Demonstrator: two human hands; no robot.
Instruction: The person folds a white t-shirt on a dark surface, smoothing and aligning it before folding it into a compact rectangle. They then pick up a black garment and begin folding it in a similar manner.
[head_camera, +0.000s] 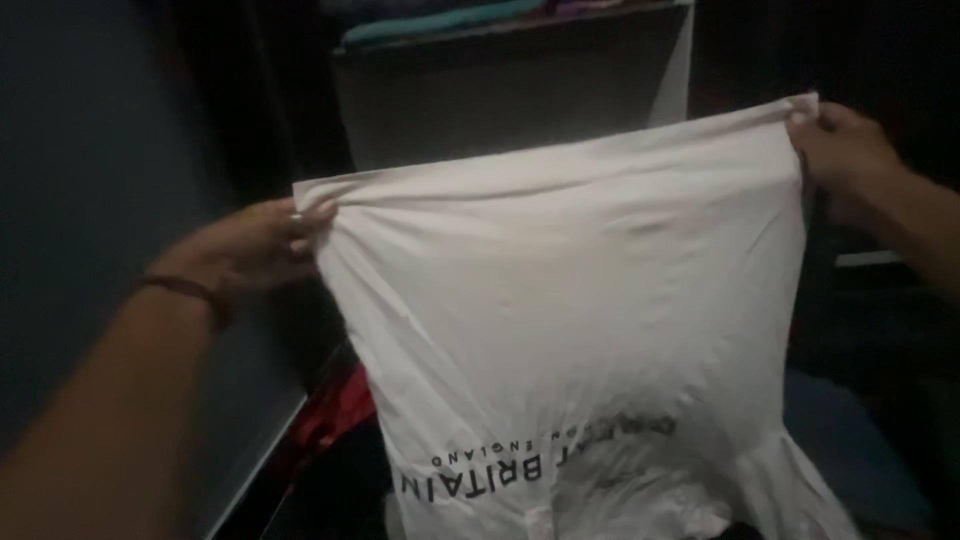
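A white shirt (570, 310) with dark printed lettering near its lower part hangs spread out in front of me. My left hand (255, 250) pinches its upper left corner; a thin dark band circles that wrist. My right hand (845, 150) grips the upper right corner, which sits a little higher than the left one. The cloth is stretched between both hands and hides what lies behind it.
A dim closet surrounds me. A pale shelf unit (520, 80) with folded teal and purple clothes on top stands behind the shirt. A dark wall panel (90, 180) is at the left. Red cloth (335, 415) lies low at the left, blue cloth (850, 440) low at the right.
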